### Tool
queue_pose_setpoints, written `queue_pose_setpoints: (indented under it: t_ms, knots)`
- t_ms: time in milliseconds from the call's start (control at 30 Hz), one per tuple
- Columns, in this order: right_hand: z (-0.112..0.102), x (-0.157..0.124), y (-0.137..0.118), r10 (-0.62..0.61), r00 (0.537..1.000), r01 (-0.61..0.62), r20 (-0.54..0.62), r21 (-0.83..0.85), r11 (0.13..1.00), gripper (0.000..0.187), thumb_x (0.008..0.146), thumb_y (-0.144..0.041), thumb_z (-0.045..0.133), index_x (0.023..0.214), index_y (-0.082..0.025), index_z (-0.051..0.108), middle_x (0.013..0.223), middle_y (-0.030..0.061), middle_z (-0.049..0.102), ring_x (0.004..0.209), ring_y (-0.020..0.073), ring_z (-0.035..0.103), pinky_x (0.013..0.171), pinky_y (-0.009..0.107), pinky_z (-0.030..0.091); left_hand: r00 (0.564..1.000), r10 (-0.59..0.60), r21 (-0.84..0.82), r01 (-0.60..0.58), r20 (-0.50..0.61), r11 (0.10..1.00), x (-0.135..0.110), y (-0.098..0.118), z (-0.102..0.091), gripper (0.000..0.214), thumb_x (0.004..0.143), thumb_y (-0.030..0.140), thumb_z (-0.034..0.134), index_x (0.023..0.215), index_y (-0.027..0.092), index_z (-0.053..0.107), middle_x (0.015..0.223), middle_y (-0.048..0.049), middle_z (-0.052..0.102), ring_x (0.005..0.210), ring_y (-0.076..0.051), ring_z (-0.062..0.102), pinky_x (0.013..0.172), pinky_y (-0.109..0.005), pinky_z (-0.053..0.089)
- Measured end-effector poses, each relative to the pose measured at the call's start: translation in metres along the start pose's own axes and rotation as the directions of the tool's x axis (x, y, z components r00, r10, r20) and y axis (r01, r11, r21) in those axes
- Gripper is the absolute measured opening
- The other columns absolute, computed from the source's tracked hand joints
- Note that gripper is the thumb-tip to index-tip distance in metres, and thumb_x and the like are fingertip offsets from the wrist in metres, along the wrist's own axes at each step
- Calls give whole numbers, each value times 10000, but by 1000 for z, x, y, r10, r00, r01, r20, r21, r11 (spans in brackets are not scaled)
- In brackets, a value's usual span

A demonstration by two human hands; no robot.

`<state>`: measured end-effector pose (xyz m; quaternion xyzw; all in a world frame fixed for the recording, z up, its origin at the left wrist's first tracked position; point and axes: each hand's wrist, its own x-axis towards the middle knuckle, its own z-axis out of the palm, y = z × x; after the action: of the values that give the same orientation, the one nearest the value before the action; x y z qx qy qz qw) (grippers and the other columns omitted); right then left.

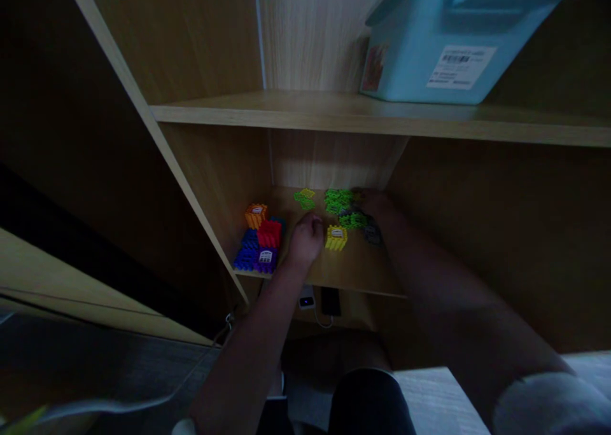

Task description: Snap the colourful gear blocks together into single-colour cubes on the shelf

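Observation:
My left hand (pixel 308 234) hovers at the middle of the lower shelf with curled fingers; whatever they may hold is hidden. Just right of it stands a yellow block cube (pixel 336 238) with a white window piece on top. My right hand (pixel 375 203) reaches to the back right, beside green interlocking blocks (pixel 338 200). A small yellowish piece (pixel 356 196) shows at its fingertips, too dim to tell if gripped. More green blocks (pixel 353 220) and dark grey pieces (pixel 372 233) lie below that hand. Flat yellow-green pieces (pixel 305 198) rest further back.
At the shelf's left stand an orange cube (pixel 256 215), a red block (pixel 270 233) and blue-purple blocks (pixel 248 252). A light-blue bin (pixel 429 72) sits on the upper shelf (pixel 286 112). Below are a black flat device (pixel 331 301) and a small cabled device (pixel 306 303).

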<state>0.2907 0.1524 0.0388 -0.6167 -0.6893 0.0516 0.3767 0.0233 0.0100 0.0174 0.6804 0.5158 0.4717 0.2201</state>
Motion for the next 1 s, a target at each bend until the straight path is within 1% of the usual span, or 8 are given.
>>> queue_pose_setpoints:
  t_ms: [167, 267, 400, 500, 567, 733, 900, 1000]
  knots:
    - [-4, 1, 7, 78, 989, -68, 129, -79, 995, 220, 885, -365, 800, 762, -183, 782, 924, 181, 810, 1006, 376, 770, 994, 550, 547, 1000, 0, -1, 0, -10, 1000, 1, -1, 3, 180, 1050, 172, 513, 1014, 237, 677, 1069, -87, 800, 1040, -251, 764, 997, -390, 587]
    - [-6, -1, 5, 111, 991, -103, 73, -112, 988, 201, 815, -382, 867, 834, -202, 778, 985, 173, 819, 1017, 389, 760, 1000, 567, 558, 1000, 5, 1, -5, -22, 1000, 2, -1, 3, 185, 1033, 144, 519, 1007, 236, 677, 1066, -86, 800, 1035, -252, 764, 984, -388, 587]
    - [-10, -19, -16, 136, 987, -143, -83, -73, 987, 344, 911, -500, 774, 1054, -189, 761, 1087, 167, 823, 1007, 352, 771, 924, 498, 592, 998, 22, -27, -24, -63, 999, 1, 0, 2, 179, 1028, 142, 524, 1010, 234, 676, 1056, -78, 795, 1033, -244, 762, 985, -379, 587]
    - [-16, -54, -43, 94, 969, -56, -228, 166, 985, 476, 947, -657, 703, 1094, -205, 739, 1072, 132, 823, 955, 291, 769, 864, 414, 603, 990, 85, -76, -93, -110, 993, 0, 0, 2, 155, 1044, 173, 534, 1081, 223, 677, 1097, -78, 790, 1053, -228, 757, 1006, -371, 585]
    - [-20, -83, -61, 18, 970, 56, -244, 291, 955, 494, 939, -700, 697, 1090, -231, 735, 1074, 98, 817, 942, 265, 760, 855, 393, 608, 981, 140, -104, -154, -134, 982, -2, 2, 1, 184, 1049, 200, 560, 1196, 216, 668, 1131, -80, 782, 1069, -218, 750, 1022, -368, 584]
    - [-26, -141, -81, -150, 956, 232, -253, 336, 913, 338, 934, -603, 758, 1037, -281, 750, 1002, 48, 784, 934, 255, 730, 897, 415, 605, 961, 264, -125, -272, -77, 954, -10, 11, -4, 415, 1063, 303, 617, 1473, 246, 584, 1223, -88, 752, 1110, -218, 730, 1023, -375, 600]
    - [-25, -157, -83, -232, 952, 294, -201, 380, 877, 277, 917, -547, 788, 1029, -300, 736, 1015, 46, 784, 905, 256, 707, 875, 431, 602, 939, 342, -89, -343, -31, 935, -12, 16, -9, 472, 1054, 305, 641, 1520, 267, 572, 1284, -103, 726, 1162, -235, 706, 1017, -386, 604]
    - [-25, -158, -87, -243, 958, 284, -151, 399, 872, 266, 919, -546, 780, 1029, -308, 731, 1005, 44, 787, 890, 255, 699, 855, 429, 599, 932, 362, -34, -363, -34, 931, -11, 13, -10, 332, 1042, 266, 636, 1373, 259, 662, 1269, -100, 724, 1164, -234, 698, 1028, -381, 591]
